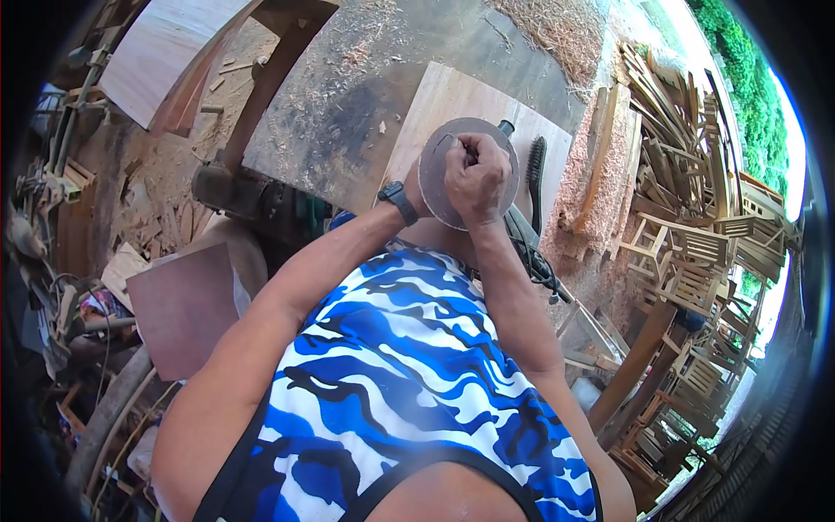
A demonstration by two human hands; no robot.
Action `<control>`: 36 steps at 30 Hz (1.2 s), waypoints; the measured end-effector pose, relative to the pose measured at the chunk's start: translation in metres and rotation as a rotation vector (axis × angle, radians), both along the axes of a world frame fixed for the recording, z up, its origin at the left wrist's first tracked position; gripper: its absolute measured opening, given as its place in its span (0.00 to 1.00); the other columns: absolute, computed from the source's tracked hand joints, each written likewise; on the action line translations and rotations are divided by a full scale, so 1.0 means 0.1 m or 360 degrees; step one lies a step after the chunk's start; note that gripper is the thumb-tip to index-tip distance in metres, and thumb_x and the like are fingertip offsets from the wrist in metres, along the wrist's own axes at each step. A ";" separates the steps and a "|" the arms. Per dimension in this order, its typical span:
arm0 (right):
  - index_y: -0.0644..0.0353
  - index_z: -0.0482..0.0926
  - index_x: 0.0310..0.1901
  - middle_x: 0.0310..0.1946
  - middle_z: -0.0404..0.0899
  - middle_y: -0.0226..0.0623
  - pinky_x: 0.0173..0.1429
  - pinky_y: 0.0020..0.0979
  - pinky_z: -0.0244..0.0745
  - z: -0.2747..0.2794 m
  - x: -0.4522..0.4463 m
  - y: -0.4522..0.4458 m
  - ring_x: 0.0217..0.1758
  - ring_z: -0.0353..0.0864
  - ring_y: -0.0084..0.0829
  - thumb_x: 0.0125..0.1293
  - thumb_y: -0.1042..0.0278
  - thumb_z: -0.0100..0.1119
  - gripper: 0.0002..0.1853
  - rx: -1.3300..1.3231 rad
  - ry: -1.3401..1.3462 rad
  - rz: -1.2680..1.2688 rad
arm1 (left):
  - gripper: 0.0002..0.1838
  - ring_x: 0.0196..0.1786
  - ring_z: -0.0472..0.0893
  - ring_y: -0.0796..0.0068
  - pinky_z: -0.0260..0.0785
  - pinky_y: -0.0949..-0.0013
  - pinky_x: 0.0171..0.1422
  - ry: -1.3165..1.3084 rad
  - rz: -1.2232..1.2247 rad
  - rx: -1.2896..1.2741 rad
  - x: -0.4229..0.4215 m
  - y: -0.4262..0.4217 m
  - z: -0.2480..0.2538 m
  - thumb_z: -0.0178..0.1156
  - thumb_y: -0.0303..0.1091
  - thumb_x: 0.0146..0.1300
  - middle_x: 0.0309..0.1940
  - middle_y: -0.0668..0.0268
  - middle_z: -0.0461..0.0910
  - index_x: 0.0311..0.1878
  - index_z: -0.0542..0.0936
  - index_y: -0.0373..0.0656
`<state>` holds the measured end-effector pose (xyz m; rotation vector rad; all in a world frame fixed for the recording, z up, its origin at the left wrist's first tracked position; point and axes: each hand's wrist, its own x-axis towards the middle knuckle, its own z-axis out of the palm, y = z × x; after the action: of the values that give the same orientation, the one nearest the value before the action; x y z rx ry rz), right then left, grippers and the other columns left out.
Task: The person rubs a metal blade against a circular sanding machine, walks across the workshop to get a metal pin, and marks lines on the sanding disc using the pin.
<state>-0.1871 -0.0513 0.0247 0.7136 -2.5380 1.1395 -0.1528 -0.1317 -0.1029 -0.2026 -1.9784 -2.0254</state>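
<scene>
A round grey-brown disc lies over the lower part of a pale wooden board. My right hand is on top of the disc, its fingers curled together; what they hold, if anything, is hidden. The disc's left edge covers most of my left hand, which reaches in from the left below a wristwatch; its fingers cannot be seen. Right of the disc lies a black-bristled brush. A coiled black cord hangs beside my right forearm.
The board rests on a large stained worktable. Wood shavings lie at the top and right. Stacked wooden pieces and chair frames stand at the right. A brown square sheet is at the left, near a dark machine part.
</scene>
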 end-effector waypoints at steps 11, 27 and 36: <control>0.57 0.85 0.35 0.30 0.86 0.38 0.54 0.42 0.72 -0.02 0.00 -0.02 0.33 0.85 0.43 0.60 0.72 0.67 0.03 0.0030 0.0031 -0.0001 | 0.34 0.67 0.81 0.67 0.72 0.60 0.73 -0.0085 -0.0008 -0.0007 0.07 -0.03 0.11 0.79 0.42 0.60 0.64 0.62 0.82 0.69 0.77 0.49; 0.57 0.85 0.37 0.30 0.86 0.37 0.55 0.41 0.71 0.01 0.02 0.02 0.33 0.84 0.42 0.60 0.71 0.67 0.04 0.0044 0.0082 0.0016 | 0.35 0.68 0.80 0.67 0.71 0.60 0.74 -0.0152 -0.0113 0.0179 -0.01 -0.02 0.04 0.78 0.43 0.61 0.66 0.62 0.80 0.70 0.76 0.48; 0.58 0.86 0.35 0.28 0.86 0.39 0.54 0.41 0.76 0.09 0.04 0.05 0.34 0.85 0.43 0.58 0.72 0.69 0.04 0.0149 0.0096 0.0179 | 0.35 0.67 0.81 0.68 0.72 0.61 0.73 -0.0214 -0.0153 0.0049 0.11 -0.08 0.22 0.78 0.42 0.61 0.64 0.62 0.82 0.70 0.76 0.48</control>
<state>-0.1834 -0.0463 0.0336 0.9104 -2.5425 1.0225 -0.1416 -0.1399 -0.0804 -0.1619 -2.0516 -2.1812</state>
